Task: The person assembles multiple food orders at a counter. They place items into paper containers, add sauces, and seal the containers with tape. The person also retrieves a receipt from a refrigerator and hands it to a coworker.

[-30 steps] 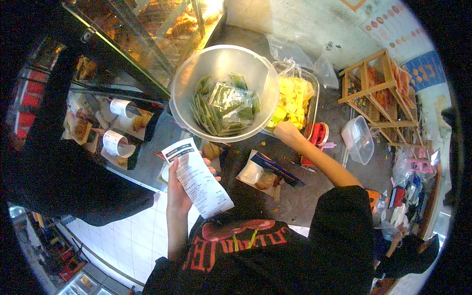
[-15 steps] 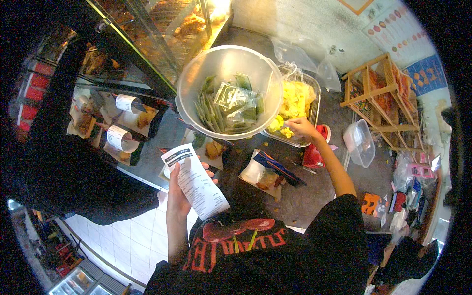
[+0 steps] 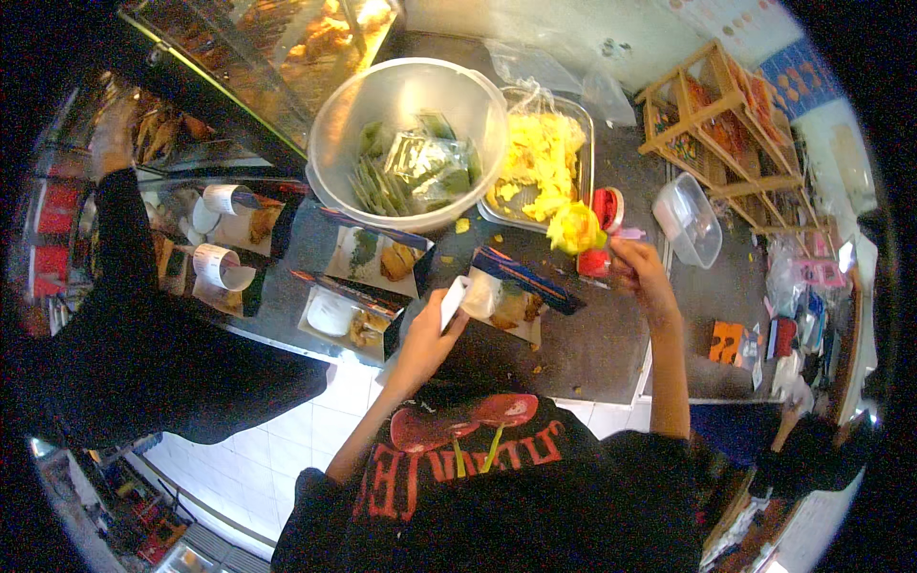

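My right hand is closed on the handle end of a utensil heaped with yellow food; the lump of food hides most of the utensil. It hangs just off the near right corner of a metal tray of the same yellow food. My left hand pinches a white paper slip, seen nearly edge-on. Close to that slip lies an open paper food box with white rice and a browned fried piece. Behind stands a large translucent tub with several flat green packets.
More open food boxes stand to the left, two with curled paper slips. A co-worker's black sleeve reaches in there. A red stapler-like object, a clear plastic container and a wooden rack are at right.
My right hand has come up out of the tray with yellow food and moved nearer. My left hand has moved right to the food box, the slip now turned edge-on. The view has shifted.
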`<state>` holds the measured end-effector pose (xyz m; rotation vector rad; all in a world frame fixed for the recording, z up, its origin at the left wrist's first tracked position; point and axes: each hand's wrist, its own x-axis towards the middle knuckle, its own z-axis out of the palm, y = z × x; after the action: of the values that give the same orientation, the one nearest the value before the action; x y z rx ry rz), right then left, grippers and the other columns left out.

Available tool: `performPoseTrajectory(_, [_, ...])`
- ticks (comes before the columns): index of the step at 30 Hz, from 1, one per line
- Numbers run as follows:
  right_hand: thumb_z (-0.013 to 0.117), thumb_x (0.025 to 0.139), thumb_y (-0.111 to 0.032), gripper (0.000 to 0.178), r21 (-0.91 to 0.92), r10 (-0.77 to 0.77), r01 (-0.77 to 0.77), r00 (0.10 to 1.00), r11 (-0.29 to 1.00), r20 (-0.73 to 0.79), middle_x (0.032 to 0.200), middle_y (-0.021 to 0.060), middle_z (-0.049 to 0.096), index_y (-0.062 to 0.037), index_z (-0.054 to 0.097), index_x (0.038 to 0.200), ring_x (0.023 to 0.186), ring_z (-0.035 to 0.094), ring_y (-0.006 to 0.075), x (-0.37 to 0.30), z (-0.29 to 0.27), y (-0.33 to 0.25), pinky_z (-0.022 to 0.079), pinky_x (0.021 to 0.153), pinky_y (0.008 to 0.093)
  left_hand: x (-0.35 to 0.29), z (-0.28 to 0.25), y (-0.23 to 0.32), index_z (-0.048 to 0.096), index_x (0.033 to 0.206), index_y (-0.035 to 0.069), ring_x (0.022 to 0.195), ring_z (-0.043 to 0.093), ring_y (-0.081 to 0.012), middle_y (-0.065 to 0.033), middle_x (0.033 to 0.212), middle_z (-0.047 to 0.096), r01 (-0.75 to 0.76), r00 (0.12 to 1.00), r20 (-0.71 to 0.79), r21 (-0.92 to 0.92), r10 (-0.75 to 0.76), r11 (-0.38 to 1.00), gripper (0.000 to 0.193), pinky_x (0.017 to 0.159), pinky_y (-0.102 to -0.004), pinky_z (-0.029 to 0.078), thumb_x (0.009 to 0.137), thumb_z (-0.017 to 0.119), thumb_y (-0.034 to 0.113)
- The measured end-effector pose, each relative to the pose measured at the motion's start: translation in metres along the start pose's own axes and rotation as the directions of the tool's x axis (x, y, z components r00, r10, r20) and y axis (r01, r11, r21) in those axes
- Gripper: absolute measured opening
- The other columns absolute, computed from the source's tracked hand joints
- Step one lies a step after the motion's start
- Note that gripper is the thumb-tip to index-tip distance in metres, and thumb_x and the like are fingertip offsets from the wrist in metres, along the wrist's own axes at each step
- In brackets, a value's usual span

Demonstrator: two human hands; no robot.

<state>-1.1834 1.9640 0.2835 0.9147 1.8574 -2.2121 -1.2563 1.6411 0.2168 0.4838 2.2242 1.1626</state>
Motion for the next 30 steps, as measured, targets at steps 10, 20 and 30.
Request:
performPoseTrajectory(10, [0.059, 0.087, -0.024, 0.028, -0.561, -0.224, 0.060, 0.947, 0.825, -0.229, 0.069, 0.0081, 0.056, -0.0073, 0.060, 0.108, 0.061, 0.059, 0.0221, -0.080, 0.057, 0.141, 0.048, 0.054, 0.0344, -0.015, 0.057, -0.052, 0.041, 0.129, 0.014, 0.090, 0.053, -0.0258, -0.0002, 0.128, 0.045, -0.480, 0.876, 0.318, 0.523, 0.362, 0.704, 0.065, 0.076, -0.0429, 0.044, 0.068, 0.058, -0.001])
performPoseTrajectory(20, [0.054, 0.087, -0.010, 0.014, -0.745, -0.666, 0.329, 0.717, 0.581, -0.203, 0.071, 0.0122, 0.054, -0.0013, 0.060, 0.095, 0.062, 0.057, 0.0261, -0.076, 0.077, 0.196, 0.044, 0.054, 0.0329, -0.038, 0.056, -0.053, 0.040, 0.130, 0.013, 0.094, 0.055, -0.0275, -0.0008, 0.137, 0.037, -0.423, 0.903, 0.309, 0.534, 0.297, 0.732, 0.065, 0.081, -0.0456, 0.044, 0.069, 0.058, -0.002])
performPoseTrajectory(30, [0.057, 0.089, -0.024, 0.021, -0.221, 0.094, -0.106, 0.994, 0.970, -0.064, 0.057, -0.0072, 0.039, -0.0038, 0.060, 0.087, 0.044, 0.033, 0.0021, -0.082, 0.009, 0.067, 0.025, 0.039, 0.0190, -0.039, 0.016, -0.034, 0.045, 0.124, 0.010, 0.106, 0.051, -0.0379, -0.0135, 0.122, 0.046, -0.255, 0.961, 0.142, 0.134, 0.237, 0.957, 0.052, 0.090, -0.0404, 0.044, 0.075, 0.061, 0.001])
